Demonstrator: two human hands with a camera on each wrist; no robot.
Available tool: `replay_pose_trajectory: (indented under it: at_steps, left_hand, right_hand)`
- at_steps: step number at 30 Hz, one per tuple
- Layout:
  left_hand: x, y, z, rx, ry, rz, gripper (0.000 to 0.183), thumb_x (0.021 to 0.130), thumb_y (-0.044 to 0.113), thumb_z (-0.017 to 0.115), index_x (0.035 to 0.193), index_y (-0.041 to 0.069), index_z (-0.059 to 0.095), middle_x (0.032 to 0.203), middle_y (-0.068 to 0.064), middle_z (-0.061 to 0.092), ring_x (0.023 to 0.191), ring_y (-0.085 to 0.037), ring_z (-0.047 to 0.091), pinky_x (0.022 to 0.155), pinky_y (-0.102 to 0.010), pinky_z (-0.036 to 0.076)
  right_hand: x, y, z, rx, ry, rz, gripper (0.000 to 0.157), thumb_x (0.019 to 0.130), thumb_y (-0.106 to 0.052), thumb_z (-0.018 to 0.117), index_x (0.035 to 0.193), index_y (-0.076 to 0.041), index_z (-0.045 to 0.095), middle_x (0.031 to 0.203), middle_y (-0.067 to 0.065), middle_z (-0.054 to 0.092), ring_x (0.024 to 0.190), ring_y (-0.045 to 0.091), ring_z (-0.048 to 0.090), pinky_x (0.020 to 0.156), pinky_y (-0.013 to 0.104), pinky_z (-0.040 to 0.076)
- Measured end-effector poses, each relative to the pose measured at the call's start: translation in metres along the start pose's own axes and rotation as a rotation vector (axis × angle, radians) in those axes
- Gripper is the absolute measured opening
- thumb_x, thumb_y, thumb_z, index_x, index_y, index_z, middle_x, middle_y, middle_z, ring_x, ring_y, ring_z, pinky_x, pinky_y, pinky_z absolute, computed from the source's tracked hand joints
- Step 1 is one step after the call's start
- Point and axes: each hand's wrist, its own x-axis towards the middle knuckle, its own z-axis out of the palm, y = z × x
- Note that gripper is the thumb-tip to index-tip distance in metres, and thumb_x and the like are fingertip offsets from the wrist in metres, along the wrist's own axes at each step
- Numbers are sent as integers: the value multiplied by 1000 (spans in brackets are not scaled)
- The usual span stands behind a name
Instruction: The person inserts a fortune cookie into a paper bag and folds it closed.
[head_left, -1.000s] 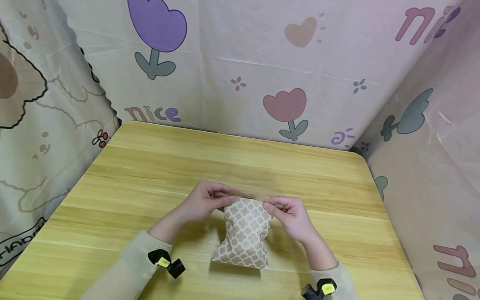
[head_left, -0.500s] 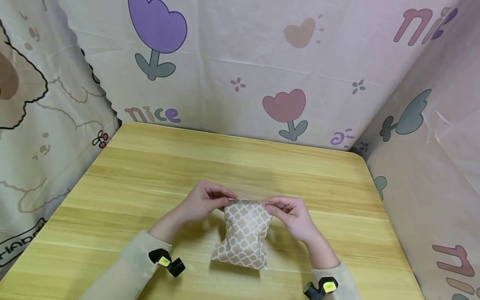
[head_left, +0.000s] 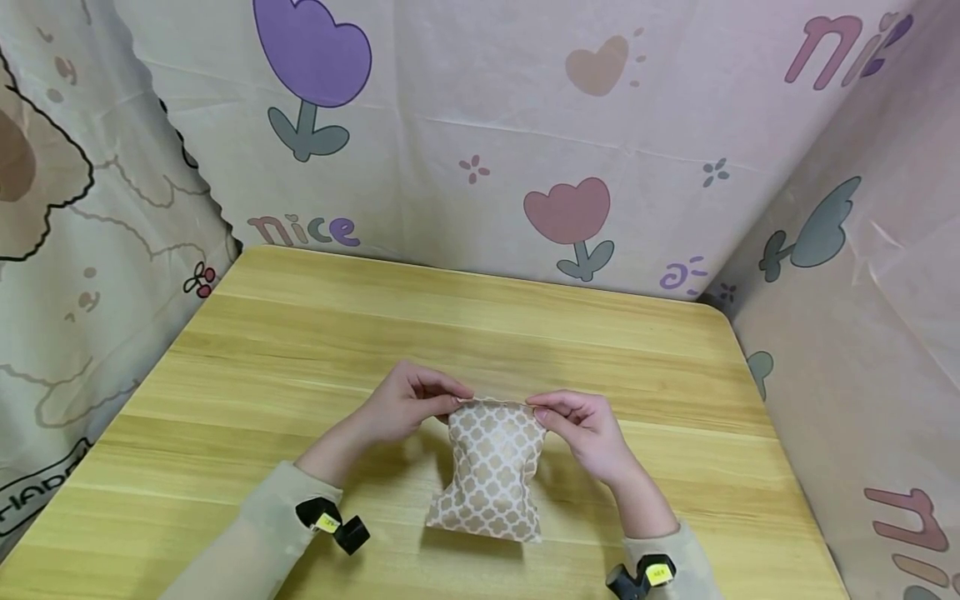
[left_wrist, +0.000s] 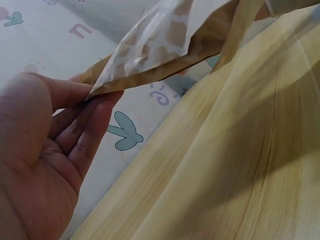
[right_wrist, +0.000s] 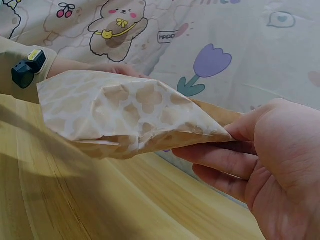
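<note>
A brown paper bag (head_left: 495, 467) with a white lattice pattern is held up over the wooden table, its top edge away from the person. My left hand (head_left: 412, 403) pinches the bag's top left corner between thumb and fingers. At the top right corner, my right hand (head_left: 581, 433) pinches in the same way. In the left wrist view the paper bag (left_wrist: 160, 45) runs from the fingertips to the upper right, its folded brown edge showing. The right wrist view shows the bag's bulging, creased side (right_wrist: 125, 110). What the bag contains is hidden.
The wooden table (head_left: 300, 317) reaches back to a printed cloth (head_left: 435, 108) with flowers and lettering. More cloth hangs along the left and right sides. A small black camera (head_left: 333, 525) sits on the left sleeve, another camera (head_left: 639, 577) on the right.
The bag's top flap, blurred and raised a second ago, now lies as a narrow edge between the hands. Both hands keep their grip and have barely shifted.
</note>
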Motion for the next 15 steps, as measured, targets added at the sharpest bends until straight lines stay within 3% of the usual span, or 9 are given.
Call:
replay_pose_trajectory:
  at_steps: [15]
  left_hand:
    - [-3,0,0,21,5,-20,23,100,-4,69,122,-8,74,114,-17,77,88,-25,77,78,-40,65]
  right_hand:
    - [-3,1,-1,-38,23,58,22,101,9,62,121,15,69,105,16,77,92,13,73,83,29,62]
